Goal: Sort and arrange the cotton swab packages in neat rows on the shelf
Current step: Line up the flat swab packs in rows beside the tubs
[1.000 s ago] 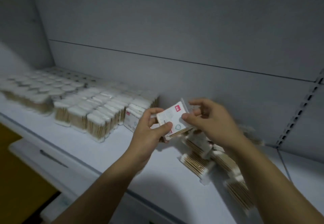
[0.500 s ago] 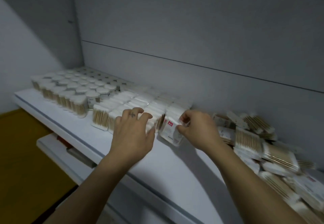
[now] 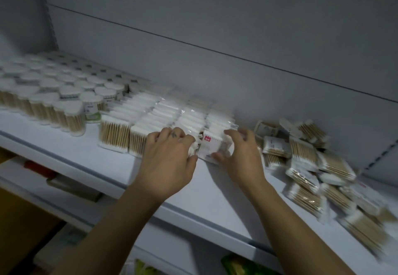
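pack (image 3: 212,147) brought down from mid-air to the front of the rows (image 3: 163,115)
a second ago both grips held the pack up before the back wall; now it stands upright on the shelf (image 3: 215,192), closing the rightmost row, against the pack behind. the right grip (image 3: 241,156) is clamped on it, thumb on the labelled face, fingers over the top. the left grip (image 3: 170,160) has let go of it and now curls round the front of the neighbouring row. the loose pile (image 3: 312,167) lies just to the right, unsorted. judgement: this pack is nearly seated, with only release and squaring left; most of the pile remains.
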Available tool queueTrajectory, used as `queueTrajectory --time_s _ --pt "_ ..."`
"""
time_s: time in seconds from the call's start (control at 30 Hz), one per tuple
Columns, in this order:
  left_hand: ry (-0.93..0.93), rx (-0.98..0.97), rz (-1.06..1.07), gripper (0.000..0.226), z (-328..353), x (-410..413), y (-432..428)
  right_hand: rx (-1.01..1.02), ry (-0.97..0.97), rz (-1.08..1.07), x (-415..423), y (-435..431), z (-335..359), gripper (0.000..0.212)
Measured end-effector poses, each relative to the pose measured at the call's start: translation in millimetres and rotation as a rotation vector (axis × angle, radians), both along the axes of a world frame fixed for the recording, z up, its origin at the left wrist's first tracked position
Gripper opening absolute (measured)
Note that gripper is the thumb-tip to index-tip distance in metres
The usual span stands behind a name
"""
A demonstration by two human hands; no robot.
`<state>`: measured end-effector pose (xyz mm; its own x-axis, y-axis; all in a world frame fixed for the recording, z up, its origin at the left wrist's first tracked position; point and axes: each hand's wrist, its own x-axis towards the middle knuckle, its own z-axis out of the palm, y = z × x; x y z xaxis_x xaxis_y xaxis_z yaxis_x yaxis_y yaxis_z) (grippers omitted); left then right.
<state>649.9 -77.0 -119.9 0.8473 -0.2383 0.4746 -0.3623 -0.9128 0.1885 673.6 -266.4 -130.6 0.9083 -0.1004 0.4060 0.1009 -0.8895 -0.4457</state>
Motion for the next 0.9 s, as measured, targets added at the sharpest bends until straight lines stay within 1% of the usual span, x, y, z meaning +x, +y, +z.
queueTrajectory --time_s 0.07,0.17,0.33,0.4,0.47,0.5,0.57,0.6,0.67,0.77,0.83,0.9 --pt "0.006 -0.005 -0.026 0.038 -1.5 -1.0 2.5 0.113 -0.010 -0.001 -3.6 1.0 -6.1 0.057" --pt "0.011 -0.005 -0.036 0.041 -2.1 -0.9 5.9 0.188 -0.040 -0.016 -4.8 6.0 -4.9 0.061" --pt "-0.015 0.002 -0.032 0.045 3.5 -4.5 -0.2 0.221 -0.058 0.015 -9.6 16.1 -3.6 0.060" --pt "-0.050 0.011 -0.052 0.044 8.7 -8.4 -10.3 0.192 -0.012 0.039 -11.9 15.3 -1.9 0.066" --pt "-0.089 0.020 -0.102 0.041 12.5 -14.0 -23.9 0.133 0.067 0.061 -15.9 6.6 3.5 0.077" --pt "-0.113 0.010 -0.140 0.039 13.3 -15.8 -31.2 0.091 0.085 0.060 -19.0 -1.4 7.3 0.078" --pt "-0.125 0.015 -0.218 0.037 12.7 -17.4 -46.7 -0.028 0.048 0.028 -25.5 -25.6 19.2 0.066" --pt "-0.102 0.032 -0.243 0.039 10.2 -17.8 -55.0 -0.102 0.032 0.007 -29.4 -40.0 27.2 0.059" --pt "-0.027 0.056 -0.295 0.043 1.3 -16.1 -73.2 -0.218 0.064 -0.050 -39.6 -72.4 43.9 0.049" --pt "0.049 0.078 -0.349 0.045 -11.5 -14.1 -104.2 -0.341 0.170 -0.188 -60.0 -119.0 54.7 0.044" --pt "0.068 0.069 -0.378 0.046 -18.7 -11.9 -124.9 -0.430 0.202 -0.273 -72.2 -140.7 48.7 0.042" --pt "0.079 0.065 -0.412 0.046 -25.9 -10.6 -144.0 -0.486 0.250 -0.314 -77.4 -152.6 34.0 0.045"
